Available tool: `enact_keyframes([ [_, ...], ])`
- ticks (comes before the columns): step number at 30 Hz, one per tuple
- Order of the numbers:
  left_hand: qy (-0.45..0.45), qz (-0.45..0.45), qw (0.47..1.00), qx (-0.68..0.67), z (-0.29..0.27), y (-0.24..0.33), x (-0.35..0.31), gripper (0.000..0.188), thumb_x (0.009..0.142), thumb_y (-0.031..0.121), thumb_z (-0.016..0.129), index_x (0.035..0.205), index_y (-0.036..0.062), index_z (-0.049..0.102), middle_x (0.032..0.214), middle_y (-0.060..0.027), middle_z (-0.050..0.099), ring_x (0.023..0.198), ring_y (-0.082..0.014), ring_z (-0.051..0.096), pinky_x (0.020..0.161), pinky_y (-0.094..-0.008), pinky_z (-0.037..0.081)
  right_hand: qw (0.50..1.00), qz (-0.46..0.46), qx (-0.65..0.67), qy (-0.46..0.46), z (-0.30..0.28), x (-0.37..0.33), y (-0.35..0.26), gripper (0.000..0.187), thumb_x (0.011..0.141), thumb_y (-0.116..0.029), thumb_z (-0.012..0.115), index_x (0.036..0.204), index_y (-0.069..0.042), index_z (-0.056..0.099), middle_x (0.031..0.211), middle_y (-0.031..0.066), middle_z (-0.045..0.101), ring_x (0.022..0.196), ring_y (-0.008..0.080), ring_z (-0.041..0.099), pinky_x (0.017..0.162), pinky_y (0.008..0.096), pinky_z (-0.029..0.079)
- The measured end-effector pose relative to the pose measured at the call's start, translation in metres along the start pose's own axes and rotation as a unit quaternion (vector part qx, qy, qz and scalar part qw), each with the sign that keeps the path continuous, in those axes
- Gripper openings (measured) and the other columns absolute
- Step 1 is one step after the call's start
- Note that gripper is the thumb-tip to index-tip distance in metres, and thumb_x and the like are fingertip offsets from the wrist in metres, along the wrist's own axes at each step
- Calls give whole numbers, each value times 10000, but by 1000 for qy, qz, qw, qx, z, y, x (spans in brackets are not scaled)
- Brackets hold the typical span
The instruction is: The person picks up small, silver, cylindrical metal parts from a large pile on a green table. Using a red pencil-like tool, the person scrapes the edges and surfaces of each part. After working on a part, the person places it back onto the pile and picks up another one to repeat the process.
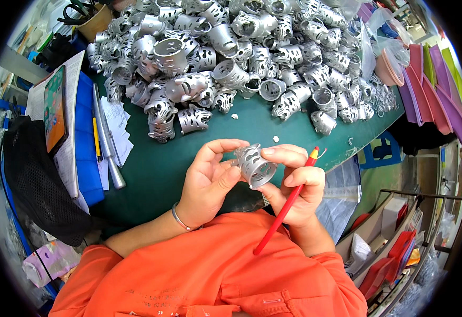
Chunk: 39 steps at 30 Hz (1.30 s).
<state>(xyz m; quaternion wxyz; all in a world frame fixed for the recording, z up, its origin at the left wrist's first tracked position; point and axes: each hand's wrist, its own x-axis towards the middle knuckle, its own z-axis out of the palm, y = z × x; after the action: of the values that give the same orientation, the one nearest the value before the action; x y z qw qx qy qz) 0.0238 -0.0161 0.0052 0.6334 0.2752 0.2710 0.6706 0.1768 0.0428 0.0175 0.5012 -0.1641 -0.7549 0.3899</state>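
Between my two hands, just above the near part of the green table, is a silver cylinder with cut-out openings (pixel 256 167). My left hand (pixel 210 179) grips its left side, thumb in front and fingers behind. On the other side, the thumb and forefinger of my right hand (pixel 297 190) pinch its rim. A red grease pencil (pixel 285 211) with a yellow tip is also tucked between my right fingers, slanting down toward my orange shirt. The cylinder is tilted, its open end facing lower right.
A large heap of similar silver cylinders (pixel 231 77) covers the table's (pixel 151 169) far side. At left lie a blue tray (pixel 87 142), a phone (pixel 55 108), a metal rod (pixel 116 174) and a yellow pencil (pixel 97 138). Coloured bins (pixel 426 87) stand at right.
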Motion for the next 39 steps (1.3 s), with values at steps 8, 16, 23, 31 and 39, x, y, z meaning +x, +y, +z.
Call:
enact_keyframes([
  [8, -8, 21, 1000, 7, -2, -2, 2, 410, 827, 39, 608, 1176, 6, 395, 1164, -137, 490, 1024, -191, 530, 863, -323, 473, 1000, -4, 23, -2, 1, 0, 0, 421, 667, 65, 694, 880, -93, 367, 1117, 231, 555, 996, 336, 544, 834, 414, 427],
  [16, -21, 31, 999, -4, -3, 0, 1, 407, 790, -61, 604, 1153, 5, 433, 1136, -120, 507, 1013, -197, 544, 840, -342, 497, 980, 92, 159, 82, 0, -17, 0, 349, 783, 50, 546, 1060, -44, 354, 1197, 297, 461, 1134, 321, 476, 932, 418, 384],
  [23, -15, 31, 999, 5, -4, -1, 1, 417, 770, -102, 597, 1144, 6, 448, 1144, -115, 504, 1016, -189, 543, 851, -344, 497, 991, 31, -66, 108, -20, -13, -6, 299, 896, -161, 429, 1094, 62, 451, 780, 144, 562, 649, 171, 502, 605, 287, 413],
  [31, -8, 48, 998, 29, -7, -5, 3, 426, 750, -77, 630, 1127, 25, 460, 1155, -121, 494, 1054, -201, 521, 883, -350, 480, 991, 60, -21, 115, -11, -8, -22, 131, 782, 65, 526, 826, -12, 429, 623, 98, 536, 543, 162, 477, 539, 283, 405],
  [39, -8, 46, 999, 7, -2, -2, 4, 426, 751, -34, 657, 1124, 36, 463, 1155, -127, 493, 1071, -218, 509, 909, -353, 453, 993, 61, -64, 75, -12, -4, -7, 266, 779, -104, 676, 924, -14, 471, 963, 179, 614, 784, 248, 575, 726, 330, 460],
])
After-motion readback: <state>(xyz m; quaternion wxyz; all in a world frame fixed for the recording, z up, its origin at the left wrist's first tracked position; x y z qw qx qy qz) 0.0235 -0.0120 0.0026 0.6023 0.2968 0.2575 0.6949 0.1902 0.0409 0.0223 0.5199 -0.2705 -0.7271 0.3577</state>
